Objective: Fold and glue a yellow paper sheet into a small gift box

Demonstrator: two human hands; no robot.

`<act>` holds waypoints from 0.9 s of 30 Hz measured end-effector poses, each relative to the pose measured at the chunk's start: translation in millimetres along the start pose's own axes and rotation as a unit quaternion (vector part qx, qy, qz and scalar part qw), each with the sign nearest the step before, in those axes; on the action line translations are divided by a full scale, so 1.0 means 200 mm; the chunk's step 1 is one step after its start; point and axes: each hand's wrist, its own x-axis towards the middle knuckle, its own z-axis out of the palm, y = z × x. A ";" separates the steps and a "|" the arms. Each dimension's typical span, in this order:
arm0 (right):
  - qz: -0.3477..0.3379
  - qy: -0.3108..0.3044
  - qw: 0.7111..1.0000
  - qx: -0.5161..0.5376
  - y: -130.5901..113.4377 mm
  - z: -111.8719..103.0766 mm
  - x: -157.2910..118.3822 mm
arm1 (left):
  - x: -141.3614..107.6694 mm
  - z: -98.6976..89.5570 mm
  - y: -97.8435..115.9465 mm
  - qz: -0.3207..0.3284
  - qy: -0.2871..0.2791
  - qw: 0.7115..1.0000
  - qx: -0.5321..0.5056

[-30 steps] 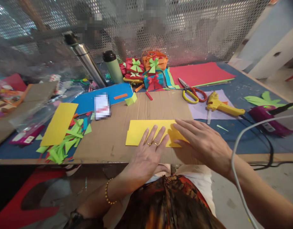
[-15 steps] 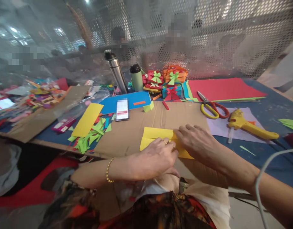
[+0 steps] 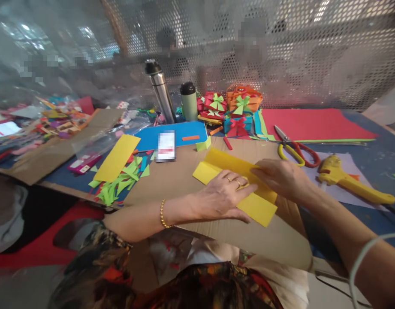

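Observation:
A folded sheet of yellow paper (image 3: 258, 209) lies on brown cardboard in front of me, creased lengthwise with its far flap standing up. My left hand (image 3: 224, 193) rests across the near part, fingers stretched out and thumb apart, pressing on the sheet. At the flap's right end, my right hand (image 3: 277, 176) pinches the edge between thumb and fingers; some fingertips are hidden. Beyond the right hand lie scissors (image 3: 293, 150) with red and yellow handles and a yellow glue gun (image 3: 351, 178) on a pale purple sheet (image 3: 343, 156).
Left of the cardboard (image 3: 171, 189) are another yellow piece (image 3: 118, 159), green paper scraps (image 3: 123, 182) and a phone (image 3: 166, 146). Behind stand a steel flask (image 3: 161, 94), a green bottle (image 3: 188, 103), small paper baskets (image 3: 237, 125) and red sheets (image 3: 316, 122). A cable (image 3: 361, 253) hangs at right.
The yellow paper has turned at an angle, and its far flap has been lifted from lying flat. My right hand has gone from pressing down to pinching the flap; my left fingers have straightened.

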 end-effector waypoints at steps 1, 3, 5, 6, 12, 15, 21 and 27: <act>0.017 0.008 1.000 0.012 0.01 -0.01 0.00 | 0.00 -0.01 -0.01 0.006 0.007 1.000 0.000; 0.059 0.027 0.996 0.062 0.01 -0.03 0.01 | -0.01 -0.03 -0.02 0.008 0.025 1.000 0.004; 0.092 0.037 0.988 0.115 0.01 -0.05 0.03 | -0.01 -0.06 -0.04 -0.002 0.056 0.998 0.011; 0.102 0.041 0.986 0.127 0.02 -0.06 0.03 | -0.02 -0.08 -0.05 -0.006 0.075 0.997 0.012; 0.128 0.055 0.975 0.171 0.06 -0.08 0.06 | -0.11 -0.13 -0.14 -0.022 0.111 0.993 0.014; 0.132 0.059 0.972 0.185 0.07 -0.05 0.06 | -0.17 -0.10 -0.19 -0.029 0.118 0.992 0.014; 0.122 0.037 0.977 0.170 0.06 -0.03 0.05 | -0.28 -0.02 -0.25 -0.065 0.088 0.993 -0.043; 0.035 -0.081 0.979 0.186 0.10 -0.10 0.03 | -0.30 -0.03 -0.29 -0.079 0.050 0.991 -0.092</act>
